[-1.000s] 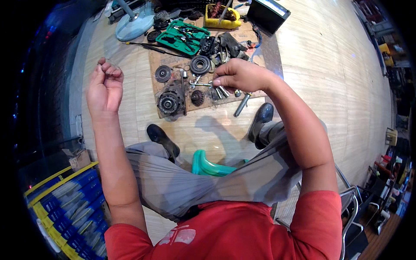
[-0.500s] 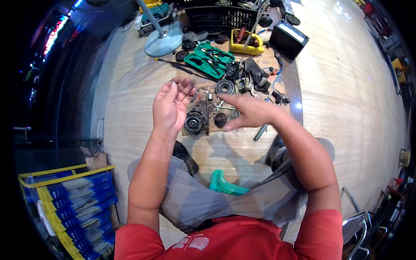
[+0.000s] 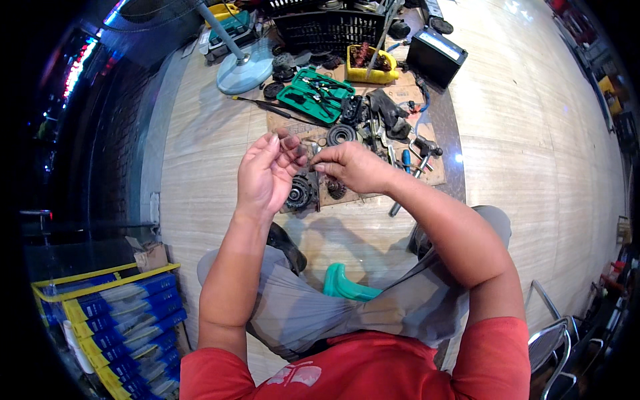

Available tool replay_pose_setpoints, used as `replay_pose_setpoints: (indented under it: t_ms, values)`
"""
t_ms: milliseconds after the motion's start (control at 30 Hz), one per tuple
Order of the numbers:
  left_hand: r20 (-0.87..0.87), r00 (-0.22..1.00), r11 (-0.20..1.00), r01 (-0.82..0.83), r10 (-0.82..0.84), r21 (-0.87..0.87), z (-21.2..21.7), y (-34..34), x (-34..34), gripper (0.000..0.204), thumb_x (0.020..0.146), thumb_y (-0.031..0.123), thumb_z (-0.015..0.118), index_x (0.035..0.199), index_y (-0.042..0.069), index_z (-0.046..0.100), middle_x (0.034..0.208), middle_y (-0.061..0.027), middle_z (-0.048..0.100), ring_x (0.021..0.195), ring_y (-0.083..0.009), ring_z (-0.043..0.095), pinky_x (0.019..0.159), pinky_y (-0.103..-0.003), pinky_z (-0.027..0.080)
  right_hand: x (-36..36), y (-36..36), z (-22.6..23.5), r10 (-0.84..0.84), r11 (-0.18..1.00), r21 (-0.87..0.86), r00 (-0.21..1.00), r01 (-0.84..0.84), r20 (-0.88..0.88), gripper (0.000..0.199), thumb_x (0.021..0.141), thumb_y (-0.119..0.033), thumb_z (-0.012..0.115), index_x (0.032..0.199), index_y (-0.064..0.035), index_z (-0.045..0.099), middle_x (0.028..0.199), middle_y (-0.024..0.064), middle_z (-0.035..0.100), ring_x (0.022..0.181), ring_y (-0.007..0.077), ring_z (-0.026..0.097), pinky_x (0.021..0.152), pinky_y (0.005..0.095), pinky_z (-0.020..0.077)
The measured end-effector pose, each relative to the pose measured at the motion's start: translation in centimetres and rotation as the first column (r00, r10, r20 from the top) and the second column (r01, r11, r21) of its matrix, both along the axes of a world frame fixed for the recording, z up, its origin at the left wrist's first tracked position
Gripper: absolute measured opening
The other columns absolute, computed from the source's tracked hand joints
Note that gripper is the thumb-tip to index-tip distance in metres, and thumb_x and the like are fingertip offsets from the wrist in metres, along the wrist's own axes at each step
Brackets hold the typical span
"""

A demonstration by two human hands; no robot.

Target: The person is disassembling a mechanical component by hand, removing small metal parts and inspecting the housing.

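Observation:
My left hand (image 3: 269, 172) is raised palm up over the left part of the cardboard sheet (image 3: 433, 175), fingers curled in and thumb against them. Close to its fingertips is my right hand (image 3: 357, 168), palm down, thumb and fingers pinched together. Whatever is in either hand is too small or too hidden to make out. Beneath them lie a dark round toothed part (image 3: 299, 192), partly covered by my left hand, and a small dark gear (image 3: 337, 190). A dark ring-shaped part (image 3: 341, 135) sits just beyond my right hand.
Farther off are a green tool case (image 3: 313, 99), a yellow container (image 3: 372, 75), a black battery (image 3: 437, 60), a black crate (image 3: 327, 33) and a fan base (image 3: 245, 73). A blue-handled tool (image 3: 406, 159) lies right. Blue-yellow boxes (image 3: 127, 327) are stacked left. Between my legs shows a green seat (image 3: 348, 287).
My right hand has moved left toward my left hand, and its spread fingers have closed into a pinch. My left hand stays nearly in place. The view has shifted slightly.

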State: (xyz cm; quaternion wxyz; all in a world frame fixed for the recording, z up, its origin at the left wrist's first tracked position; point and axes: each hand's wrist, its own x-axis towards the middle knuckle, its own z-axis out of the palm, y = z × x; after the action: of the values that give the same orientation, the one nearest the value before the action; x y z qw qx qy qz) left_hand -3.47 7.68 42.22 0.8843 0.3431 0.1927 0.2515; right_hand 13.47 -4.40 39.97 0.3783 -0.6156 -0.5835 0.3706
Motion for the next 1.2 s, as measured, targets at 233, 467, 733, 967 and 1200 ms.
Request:
replay_pose_setpoints:
  t_ms: [233, 467, 733, 967, 1200]
  values:
    - [-0.414, 0.847, 0.894, 0.424, -0.334, 0.146, 2.2, -1.1, 0.3, 0.022, 0.098, 0.013, 0.050, 0.108, -0.003, 0.060, 0.094, -0.0170, 0.070, 0.080, -0.0240, 0.069, 0.075, -0.036, 0.057, 3.7, -0.6, 1.7, 0.075, 0.996, 0.038, 0.972, -0.085, 0.225, 0.021, 0.089, -0.023, 0.064, 0.096, -0.0030, 0.067, 0.081, 0.0208, 0.065, 0.077, 0.0388, 0.063, 0.069, 0.0438, 0.0489]
    - [-0.646, 0.723, 0.804, 0.524, -0.245, 0.281, 0.9, -2.6, 1.0, 0.022, 0.099, 0.013, 0.050, 0.108, -0.003, 0.062, 0.095, -0.0108, 0.070, 0.082, -0.0144, 0.066, 0.075, -0.028, 0.054, 2.3, -0.6, 2.8, -0.086, 0.996, 0.039, 0.918, 0.076, 0.388, 0.022, 0.087, -0.023, 0.065, 0.083, -0.0010, 0.064, 0.078, 0.0215, 0.063, 0.077, 0.0415, 0.062, 0.068, 0.0481, 0.0488]
    - [-0.582, 0.812, 0.898, 0.292, -0.051, 0.328, -0.2, -2.5, 1.9, 0.024, 0.100, 0.011, 0.047, 0.114, -0.004, 0.060, 0.102, -0.0096, 0.068, 0.090, -0.0153, 0.065, 0.081, -0.029, 0.053, 0.0, -0.8, 2.9, -0.227, 0.973, 0.079, 0.965, 0.218, 0.133, 0.022, 0.087, -0.020, 0.062, 0.086, 0.0017, 0.065, 0.078, 0.0237, 0.064, 0.078, 0.0411, 0.063, 0.069, 0.0460, 0.0497]
    - [-0.139, 0.990, 0.999, -0.015, 0.021, 0.041, -0.4, -2.2, 1.9, 0.027, 0.101, 0.010, 0.045, 0.122, -0.003, 0.053, 0.114, -0.0162, 0.064, 0.108, -0.0269, 0.062, 0.095, -0.039, 0.051, -1.4, -1.0, 2.7, -0.241, 0.970, -0.066, 0.967, 0.235, -0.087, 0.021, 0.085, -0.020, 0.064, 0.091, -0.0008, 0.069, 0.077, 0.0212, 0.066, 0.076, 0.0390, 0.065, 0.070, 0.0448, 0.0516]
    - [0.005, 0.998, 0.998, -0.056, 0.056, 0.040, -1.6, -1.3, 1.2, 0.020, 0.100, 0.009, 0.047, 0.117, 0.002, 0.057, 0.112, -0.0146, 0.064, 0.106, -0.0279, 0.062, 0.094, -0.043, 0.052, -0.9, -0.7, 1.5, -0.185, 0.982, -0.053, 0.982, 0.183, -0.030, 0.019, 0.090, -0.018, 0.068, 0.090, 0.0010, 0.065, 0.068, 0.0058, 0.064, 0.060, 0.0138, 0.060, 0.057, 0.0317, 0.0501]
